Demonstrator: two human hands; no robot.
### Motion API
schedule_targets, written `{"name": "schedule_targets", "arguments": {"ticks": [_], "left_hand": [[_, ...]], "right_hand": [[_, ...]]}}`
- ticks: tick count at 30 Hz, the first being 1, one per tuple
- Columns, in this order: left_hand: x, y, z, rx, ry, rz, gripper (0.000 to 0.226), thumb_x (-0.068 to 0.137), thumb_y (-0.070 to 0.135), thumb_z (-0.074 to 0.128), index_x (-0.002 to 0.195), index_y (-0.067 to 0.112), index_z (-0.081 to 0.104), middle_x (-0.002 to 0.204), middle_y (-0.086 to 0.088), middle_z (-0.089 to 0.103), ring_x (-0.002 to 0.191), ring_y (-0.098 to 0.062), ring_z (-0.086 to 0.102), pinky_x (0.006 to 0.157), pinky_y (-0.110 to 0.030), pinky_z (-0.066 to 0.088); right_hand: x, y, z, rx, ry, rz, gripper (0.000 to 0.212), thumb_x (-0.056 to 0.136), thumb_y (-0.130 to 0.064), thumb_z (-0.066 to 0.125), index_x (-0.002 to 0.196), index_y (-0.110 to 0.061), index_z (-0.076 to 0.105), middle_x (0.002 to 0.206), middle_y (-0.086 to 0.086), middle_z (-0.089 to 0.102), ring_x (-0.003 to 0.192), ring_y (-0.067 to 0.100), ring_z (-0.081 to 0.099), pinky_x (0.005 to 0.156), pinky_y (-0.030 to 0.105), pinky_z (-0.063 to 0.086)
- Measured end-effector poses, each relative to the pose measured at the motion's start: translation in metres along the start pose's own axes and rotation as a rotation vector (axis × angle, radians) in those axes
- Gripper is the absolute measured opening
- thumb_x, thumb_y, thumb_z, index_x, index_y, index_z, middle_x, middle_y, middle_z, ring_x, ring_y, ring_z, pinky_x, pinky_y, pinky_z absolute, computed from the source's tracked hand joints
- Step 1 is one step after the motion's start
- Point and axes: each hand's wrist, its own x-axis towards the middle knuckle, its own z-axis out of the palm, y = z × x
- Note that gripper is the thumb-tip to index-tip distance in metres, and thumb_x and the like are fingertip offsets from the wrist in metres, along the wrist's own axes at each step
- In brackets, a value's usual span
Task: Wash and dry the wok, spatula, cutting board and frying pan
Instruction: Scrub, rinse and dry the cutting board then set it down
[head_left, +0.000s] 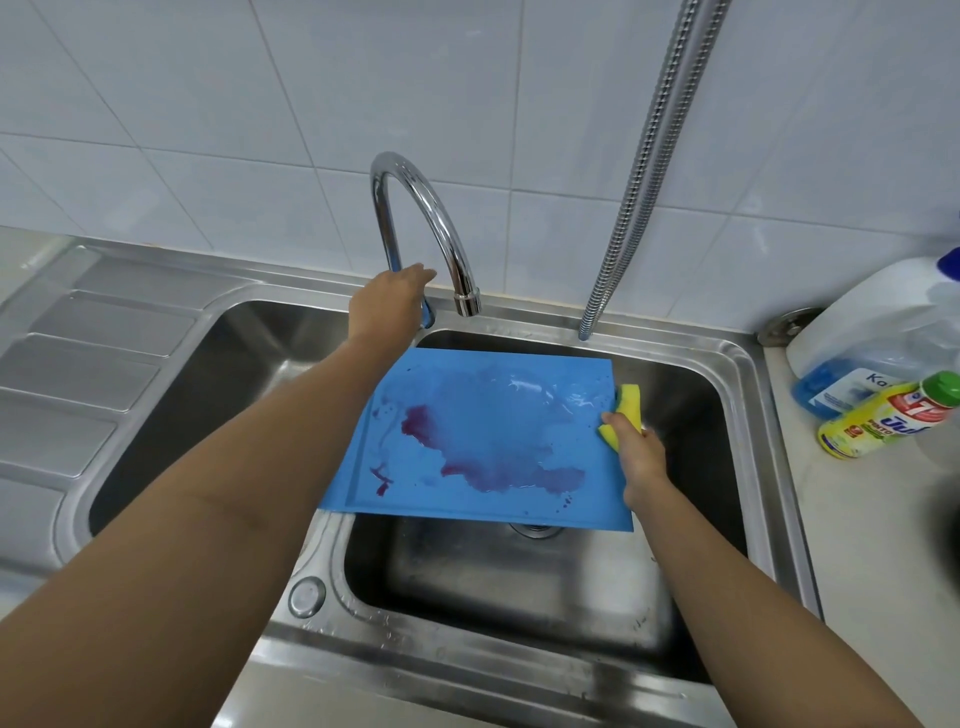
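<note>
A blue cutting board, wet and stained with purple-red juice, lies tilted over the right basin of the steel sink. My right hand grips the board's right edge together with a yellow sponge. My left hand reaches back to the base of the chrome tap and covers its lever. No water runs from the spout. Wok, spatula and frying pan are out of sight.
The sink's left basin and a ribbed drainboard lie to the left. A metal hose hangs down the tiled wall. On the right counter stand a white jug of blue liquid and a yellow dish-soap bottle.
</note>
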Motion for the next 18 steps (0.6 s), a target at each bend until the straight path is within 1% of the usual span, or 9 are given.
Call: {"name": "schedule_targets", "arguments": {"ticks": [1, 3, 4, 5, 7, 9, 12, 15, 18], "left_hand": [[-0.004, -0.004, 0.004, -0.041, 0.002, 0.024, 0.036, 0.095, 0.0, 0.044, 0.128, 0.011, 0.052, 0.125, -0.016, 0.059, 0.104, -0.036, 0.055, 0.07, -0.042, 0.041], [-0.014, -0.014, 0.014, -0.121, -0.004, 0.052, 0.044, 0.098, 0.006, 0.043, 0.141, 0.017, 0.044, 0.148, -0.005, 0.045, 0.122, -0.03, 0.049, 0.083, -0.044, 0.045], [-0.02, -0.019, 0.02, -0.16, 0.009, 0.054, 0.047, 0.099, 0.009, 0.044, 0.144, 0.02, 0.041, 0.153, 0.0, 0.039, 0.127, -0.027, 0.046, 0.089, -0.044, 0.045], [-0.027, -0.025, 0.026, -0.193, 0.039, 0.053, 0.047, 0.098, 0.011, 0.046, 0.144, 0.019, 0.042, 0.153, 0.001, 0.038, 0.129, -0.026, 0.045, 0.091, -0.043, 0.045], [-0.044, -0.037, 0.038, -0.222, 0.103, 0.033, 0.044, 0.095, 0.01, 0.052, 0.138, 0.012, 0.047, 0.146, -0.005, 0.045, 0.125, -0.03, 0.048, 0.095, -0.042, 0.044], [-0.066, -0.052, 0.051, -0.249, 0.132, -0.098, 0.044, 0.093, 0.013, 0.054, 0.136, 0.006, 0.048, 0.139, -0.012, 0.049, 0.124, -0.033, 0.049, 0.1, -0.042, 0.039], [-0.097, -0.074, 0.064, -0.332, 0.101, -0.439, 0.046, 0.098, 0.026, 0.051, 0.137, 0.004, 0.045, 0.136, -0.018, 0.049, 0.126, -0.035, 0.046, 0.104, -0.044, 0.034], [-0.119, -0.091, 0.076, -0.321, -0.067, -0.6, 0.051, 0.1, 0.047, 0.039, 0.133, 0.009, 0.048, 0.131, -0.017, 0.051, 0.12, -0.036, 0.05, 0.097, -0.048, 0.039], [-0.124, -0.096, 0.082, -0.342, -0.196, -0.59, 0.052, 0.101, 0.053, 0.023, 0.111, 0.01, 0.052, 0.107, -0.013, 0.06, 0.091, -0.029, 0.056, 0.076, -0.041, 0.041]], "right_hand": [[0.0, 0.0, 0.0, 0.002, -0.001, 0.0, 0.04, 0.082, -0.043, 0.069, 0.108, -0.019, 0.05, 0.094, 0.004, 0.061, 0.083, 0.02, 0.061, 0.075, 0.037, 0.046], [0.0, 0.0, 0.0, -0.002, -0.002, 0.004, 0.041, 0.081, -0.043, 0.069, 0.109, -0.019, 0.05, 0.096, 0.004, 0.061, 0.085, 0.021, 0.062, 0.076, 0.038, 0.047], [0.001, 0.001, 0.0, -0.006, -0.003, 0.006, 0.041, 0.081, -0.044, 0.069, 0.109, -0.019, 0.05, 0.097, 0.005, 0.062, 0.086, 0.022, 0.062, 0.077, 0.038, 0.048], [0.001, 0.001, 0.0, -0.009, -0.003, 0.007, 0.042, 0.081, -0.044, 0.069, 0.109, -0.019, 0.051, 0.097, 0.005, 0.062, 0.088, 0.022, 0.063, 0.079, 0.039, 0.049], [0.002, 0.002, 0.0, -0.016, -0.004, 0.012, 0.043, 0.08, -0.045, 0.07, 0.109, -0.019, 0.051, 0.098, 0.005, 0.063, 0.09, 0.024, 0.064, 0.082, 0.041, 0.051], [0.003, 0.002, 0.0, -0.02, -0.005, 0.017, 0.045, 0.079, -0.046, 0.07, 0.109, -0.019, 0.052, 0.098, 0.005, 0.064, 0.09, 0.024, 0.064, 0.084, 0.043, 0.051], [0.005, 0.003, 0.0, -0.025, 0.005, 0.018, 0.046, 0.079, -0.046, 0.07, 0.11, -0.017, 0.052, 0.099, 0.006, 0.063, 0.091, 0.025, 0.064, 0.084, 0.043, 0.051], [0.003, 0.002, 0.0, -0.021, 0.013, 0.015, 0.047, 0.079, -0.045, 0.07, 0.111, -0.015, 0.053, 0.1, 0.006, 0.063, 0.088, 0.024, 0.064, 0.078, 0.04, 0.05], [0.001, 0.001, 0.002, -0.02, 0.011, 0.014, 0.044, 0.079, -0.044, 0.07, 0.109, -0.016, 0.053, 0.099, 0.007, 0.063, 0.085, 0.023, 0.063, 0.074, 0.037, 0.048]]}}
